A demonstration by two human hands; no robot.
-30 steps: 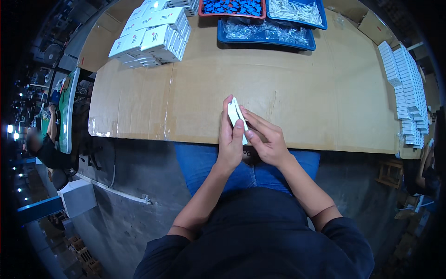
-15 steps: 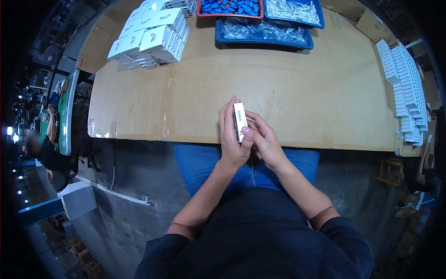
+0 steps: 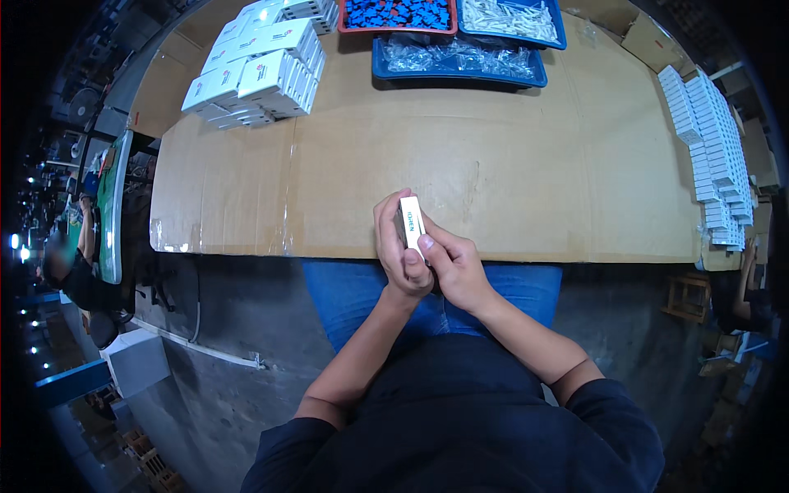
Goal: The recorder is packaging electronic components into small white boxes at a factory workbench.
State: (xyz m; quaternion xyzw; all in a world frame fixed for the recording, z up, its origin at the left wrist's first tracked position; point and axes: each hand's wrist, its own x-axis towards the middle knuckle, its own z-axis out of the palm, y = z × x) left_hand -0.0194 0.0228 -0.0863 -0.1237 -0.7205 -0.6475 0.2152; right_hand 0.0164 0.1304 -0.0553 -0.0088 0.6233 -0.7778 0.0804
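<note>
Above the table's near edge I hold a white, flat rectangular case (image 3: 411, 220) between both hands, its narrow printed side turned up. My left hand (image 3: 394, 255) cups it from the left, with the fingers wrapped along its far side and the thumb bent near its lower end. From the right, my right hand (image 3: 459, 269) grips it, the thumb pressed on its right edge and the fingers curled under. The palms and fingers hide most of the case's broad faces.
Stacked white cases (image 3: 261, 76) stand at the table's far left, and more pile up at the right edge (image 3: 717, 156). At the back are a red tray (image 3: 394, 31) of blue pieces, a blue tray (image 3: 514, 39) of white parts and another blue tray (image 3: 460, 80) of clear parts.
Both hands and the case have come slightly nearer and to the left. My right fingers have closed in lower around it, and the right thumb has shifted up along its edge.
</note>
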